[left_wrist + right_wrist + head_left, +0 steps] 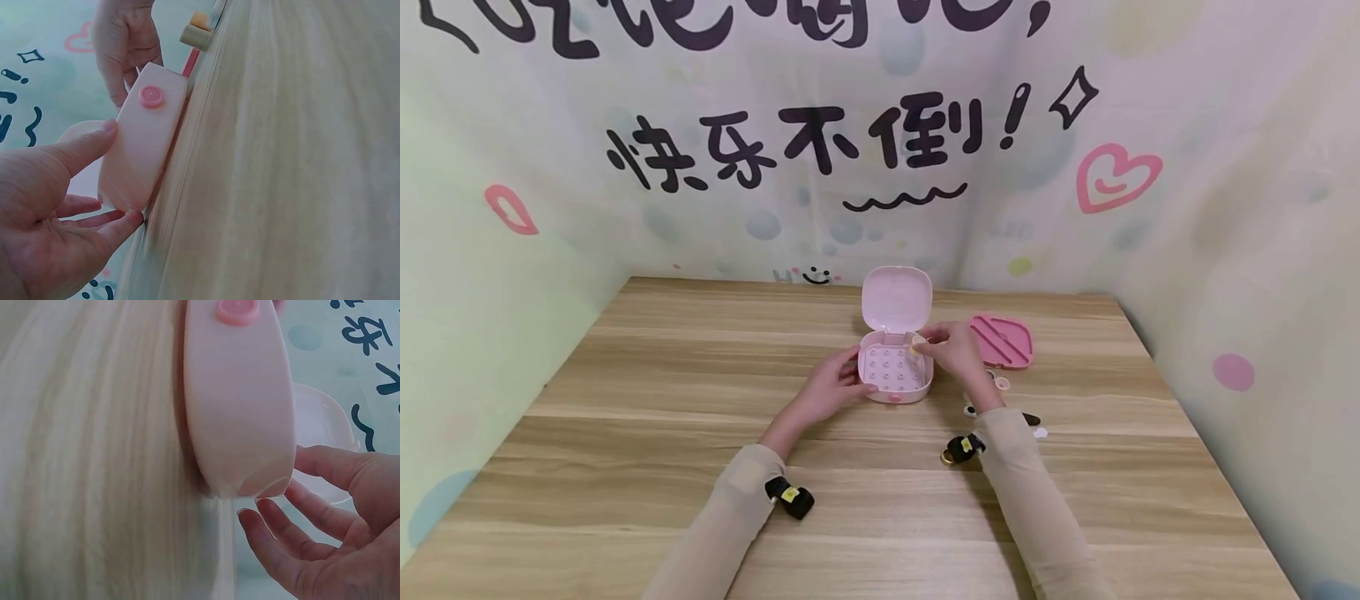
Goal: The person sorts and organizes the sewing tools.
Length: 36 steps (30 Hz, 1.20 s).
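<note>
A small light-pink box [895, 396] stands on the table with its lid [897, 298] raised at the back. Rows of small pegs cover its inner floor [887, 371], and a round pink button [151, 97] sits on its front. My left hand [829, 385] holds the box by its left side, the thumb at the front edge. At the back right of the box, my right hand [957, 354] pinches a small yellow-and-white piece [914, 348] between thumb and fingertips, just over the rim. In the right wrist view the box wall hides this piece.
Right of the box lies a darker pink tray [1011, 343] with diagonal grooves. Near the right forearm are a small round piece [1002, 383], a black-and-white piece [970, 411], a dark slim item [1032, 419] and a white piece [1040, 432]. A printed cloth hangs behind the table.
</note>
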Each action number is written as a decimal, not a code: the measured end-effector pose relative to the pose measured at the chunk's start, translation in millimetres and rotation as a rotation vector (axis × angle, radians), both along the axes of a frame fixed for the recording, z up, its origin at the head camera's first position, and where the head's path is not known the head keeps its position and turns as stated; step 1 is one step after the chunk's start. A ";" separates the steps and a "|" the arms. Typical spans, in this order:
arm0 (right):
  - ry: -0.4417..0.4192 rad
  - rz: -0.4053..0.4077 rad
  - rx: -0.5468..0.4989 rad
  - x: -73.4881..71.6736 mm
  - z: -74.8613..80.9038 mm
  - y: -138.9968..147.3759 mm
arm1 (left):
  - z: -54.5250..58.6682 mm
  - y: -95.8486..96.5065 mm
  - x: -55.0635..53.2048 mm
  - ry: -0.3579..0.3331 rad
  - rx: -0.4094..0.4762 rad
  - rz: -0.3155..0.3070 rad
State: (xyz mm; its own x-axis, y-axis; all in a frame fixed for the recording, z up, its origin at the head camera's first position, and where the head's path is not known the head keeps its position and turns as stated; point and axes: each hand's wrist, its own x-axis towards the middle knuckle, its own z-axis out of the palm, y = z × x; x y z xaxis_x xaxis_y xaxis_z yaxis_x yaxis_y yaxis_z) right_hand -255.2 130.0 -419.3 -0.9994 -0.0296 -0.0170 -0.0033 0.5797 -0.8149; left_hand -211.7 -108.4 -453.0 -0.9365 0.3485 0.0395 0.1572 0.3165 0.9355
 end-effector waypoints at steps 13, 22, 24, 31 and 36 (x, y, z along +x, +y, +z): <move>0.014 0.031 0.081 -1.8 2.3 1.2 | -0.8 0.3 -1.0 0.009 -0.019 0.003; 0.020 0.023 0.120 -2.0 0.9 -3.6 | 0.4 0.4 -0.3 0.019 -0.011 0.000; 0.022 0.020 0.132 -2.3 0.4 -4.8 | 0.6 0.3 -0.3 0.021 -0.018 0.001; 0.005 -0.009 0.151 -3.4 -3.2 -9.6 | 0.1 0.7 0.0 0.020 -0.024 0.007; 0.006 -0.015 0.179 -2.4 -2.4 -12.7 | 0.6 1.3 0.9 0.012 -0.037 0.016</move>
State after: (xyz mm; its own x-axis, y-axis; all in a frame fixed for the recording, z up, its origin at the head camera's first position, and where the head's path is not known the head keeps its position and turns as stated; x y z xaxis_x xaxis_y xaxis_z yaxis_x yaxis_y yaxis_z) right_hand -257.6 117.2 -421.7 -0.9998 -0.0119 -0.0144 0.0015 0.7154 -0.6987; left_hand -210.8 -107.2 -452.3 -0.9414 0.3351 0.0381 0.1632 0.3537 0.9210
